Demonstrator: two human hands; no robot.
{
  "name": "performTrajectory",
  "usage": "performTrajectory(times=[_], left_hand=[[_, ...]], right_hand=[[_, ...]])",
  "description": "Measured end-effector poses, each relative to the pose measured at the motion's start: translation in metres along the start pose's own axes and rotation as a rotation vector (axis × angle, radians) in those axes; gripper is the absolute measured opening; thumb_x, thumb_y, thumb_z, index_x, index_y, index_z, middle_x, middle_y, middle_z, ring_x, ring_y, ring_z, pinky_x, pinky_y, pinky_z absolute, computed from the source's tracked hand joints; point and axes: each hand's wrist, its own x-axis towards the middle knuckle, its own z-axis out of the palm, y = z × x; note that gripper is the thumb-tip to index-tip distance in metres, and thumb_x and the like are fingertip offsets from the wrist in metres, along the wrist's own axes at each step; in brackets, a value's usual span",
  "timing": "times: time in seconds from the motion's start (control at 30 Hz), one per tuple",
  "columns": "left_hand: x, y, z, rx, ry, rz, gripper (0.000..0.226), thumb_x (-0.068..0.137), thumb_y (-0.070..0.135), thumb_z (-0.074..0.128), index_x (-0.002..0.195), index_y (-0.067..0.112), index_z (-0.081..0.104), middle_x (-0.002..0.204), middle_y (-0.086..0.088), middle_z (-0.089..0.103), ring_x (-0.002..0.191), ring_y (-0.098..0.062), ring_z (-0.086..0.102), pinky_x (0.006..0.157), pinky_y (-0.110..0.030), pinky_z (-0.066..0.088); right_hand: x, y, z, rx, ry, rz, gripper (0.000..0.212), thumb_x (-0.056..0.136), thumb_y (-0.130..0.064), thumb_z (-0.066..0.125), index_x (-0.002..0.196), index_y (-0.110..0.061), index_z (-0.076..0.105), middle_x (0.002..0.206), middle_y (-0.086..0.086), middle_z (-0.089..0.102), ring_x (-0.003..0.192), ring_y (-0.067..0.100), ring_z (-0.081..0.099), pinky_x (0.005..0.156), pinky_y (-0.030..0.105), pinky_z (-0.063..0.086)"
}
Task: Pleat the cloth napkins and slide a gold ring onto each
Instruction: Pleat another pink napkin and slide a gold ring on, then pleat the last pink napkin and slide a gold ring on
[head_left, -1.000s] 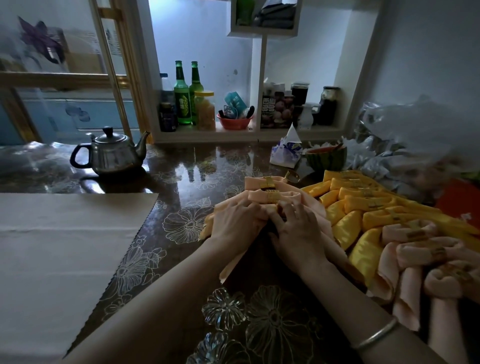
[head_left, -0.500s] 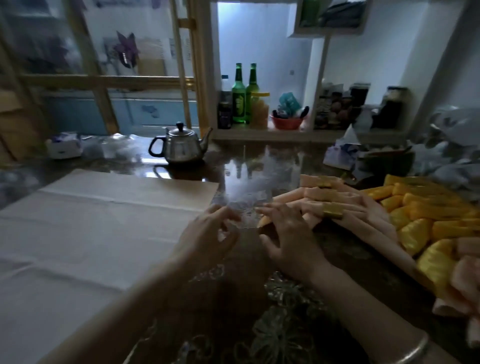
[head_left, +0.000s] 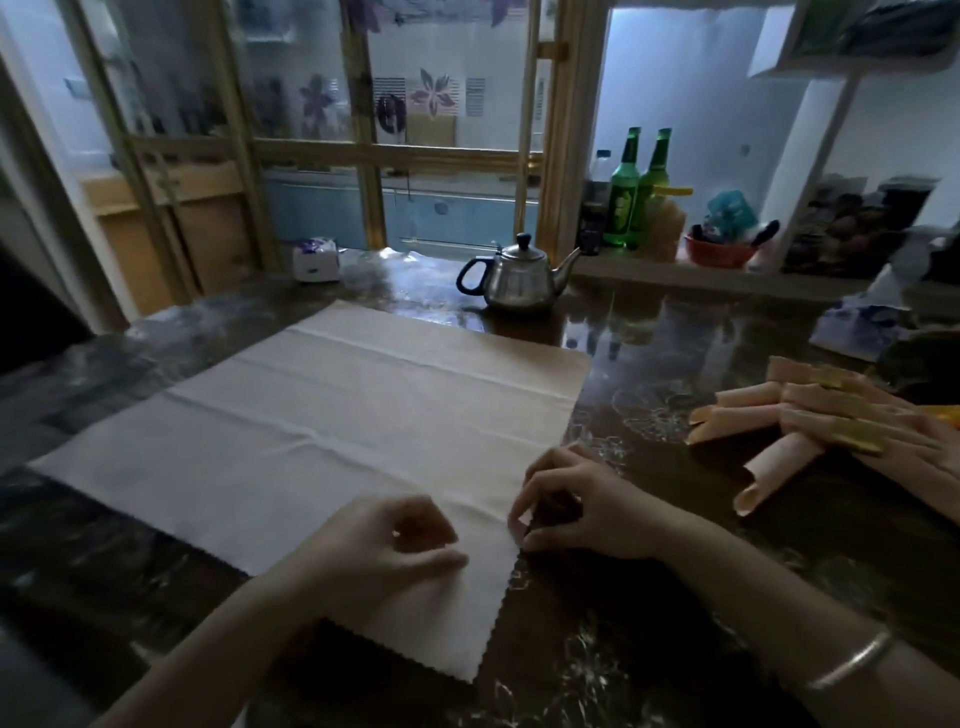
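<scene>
- Napkin (head_left: 322, 441), pale and unpleated, lies spread flat on the dark glossy desk (head_left: 649, 597), with its near corner pointing toward me.
- My right grip (head_left: 582, 504) nips the napkin's zigzag right edge between thumb and forefinger.
- My left grip (head_left: 384, 551) sits on the cloth just beside it, fingers curled and thumb laid along the fabric; I cannot tell whether it pinches anything.
- Finished peach napkins (head_left: 779, 431) lie in a heap to my right, apart from my right grip, one showing a gold ring (head_left: 857, 434).
- A steel teapot (head_left: 519, 280) stands just past the napkin's far edge.
- Two green bottles (head_left: 623, 192) and a red bowl (head_left: 719, 252) sit on the ledge behind.
- A tissue pack (head_left: 314, 257) rests at the desk's far left.
</scene>
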Motion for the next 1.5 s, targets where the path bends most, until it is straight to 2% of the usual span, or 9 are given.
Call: performTrajectory(times=[0.37,0.57,0.7,0.83,0.9,1.0,1.17,1.3,1.5], left_hand=[[-0.001,0.026,0.008,0.376,-0.048,-0.062,0.075,0.047,0.095,0.05,0.095,0.039,0.048,0.096,0.02,0.051,0.089,-0.002,0.048,0.077,-0.026,0.042],[-0.009,0.027,-0.009,0.207,-0.167,-0.085,0.069,0.057,0.075,0.072,0.112,0.038,0.053,0.104,0.02,0.053,0.095,-0.002,0.052,0.084,-0.025,0.048],[-0.002,-0.008,-0.027,0.055,0.141,-0.093,0.02,0.075,0.051,0.071,0.078,0.031,0.072,0.077,0.009,0.07,0.074,-0.006,0.065,0.067,-0.03,0.051],[0.003,-0.027,-0.045,-0.086,0.417,-0.171,0.026,0.073,0.049,0.076,0.067,0.024,0.074,0.063,0.008,0.068,0.065,-0.006,0.065,0.058,-0.026,0.047],[0.004,-0.029,-0.05,-0.124,0.505,-0.211,0.023,0.078,0.042,0.077,0.076,0.019,0.073,0.07,0.006,0.069,0.067,-0.009,0.065,0.058,-0.024,0.048],[0.006,-0.035,-0.051,-0.103,0.572,-0.236,0.029,0.08,0.035,0.076,0.101,0.015,0.073,0.09,0.002,0.071,0.078,-0.009,0.065,0.071,-0.028,0.054],[0.007,-0.036,-0.045,-0.148,0.564,-0.272,0.026,0.088,0.029,0.067,0.107,0.011,0.072,0.087,0.006,0.067,0.078,-0.005,0.06,0.064,-0.021,0.043],[0.011,-0.01,-0.044,-0.224,0.462,-0.198,0.014,0.087,0.024,0.069,0.087,0.012,0.075,0.076,-0.003,0.073,0.067,-0.016,0.068,0.06,-0.034,0.054],[0.027,0.028,-0.053,-0.219,0.241,-0.084,0.006,0.085,0.02,0.072,0.08,0.018,0.075,0.074,-0.002,0.073,0.058,-0.011,0.061,0.052,-0.024,0.048]], right_hand=[[0.015,-0.01,0.013,-0.072,0.22,-0.021,0.043,0.068,-0.077,0.05,0.085,-0.043,0.071,0.095,-0.02,0.058,0.1,0.009,0.044,0.088,0.033,0.042],[0.035,-0.016,0.02,-0.05,0.267,0.032,0.028,0.085,-0.045,0.065,0.083,-0.019,0.075,0.092,-0.011,0.064,0.098,0.013,0.047,0.09,0.036,0.042],[0.036,-0.013,0.019,0.062,0.259,0.029,0.038,0.085,-0.064,0.053,0.078,-0.03,0.068,0.089,-0.013,0.062,0.094,0.008,0.049,0.084,0.033,0.044],[0.036,0.003,0.012,0.138,0.247,0.086,0.059,0.075,-0.085,0.034,0.097,-0.037,0.061,0.099,-0.009,0.06,0.093,0.003,0.053,0.08,0.026,0.043],[0.042,0.013,0.004,0.04,0.214,0.129,0.055,0.082,-0.071,0.048,0.114,-0.028,0.061,0.112,-0.004,0.059,0.101,0.009,0.054,0.087,0.031,0.048],[0.054,0.025,-0.007,-0.056,0.252,0.119,0.022,0.092,-0.03,0.061,0.107,-0.016,0.066,0.116,0.001,0.063,0.108,0.016,0.056,0.095,0.042,0.049],[0.045,0.017,-0.02,0.001,0.239,0.103,0.02,0.092,-0.033,0.056,0.092,-0.015,0.066,0.087,0.0,0.067,0.082,0.016,0.064,0.078,0.047,0.053],[0.022,0.002,-0.042,-0.145,0.093,0.174,0.018,0.094,-0.038,0.057,0.09,-0.023,0.066,0.083,-0.005,0.064,0.077,0.01,0.061,0.074,0.035,0.053],[-0.036,-0.006,-0.08,-0.133,-0.349,0.505,0.022,0.087,-0.062,0.053,0.09,-0.046,0.068,0.093,-0.018,0.066,0.093,0.005,0.06,0.091,0.033,0.048]])
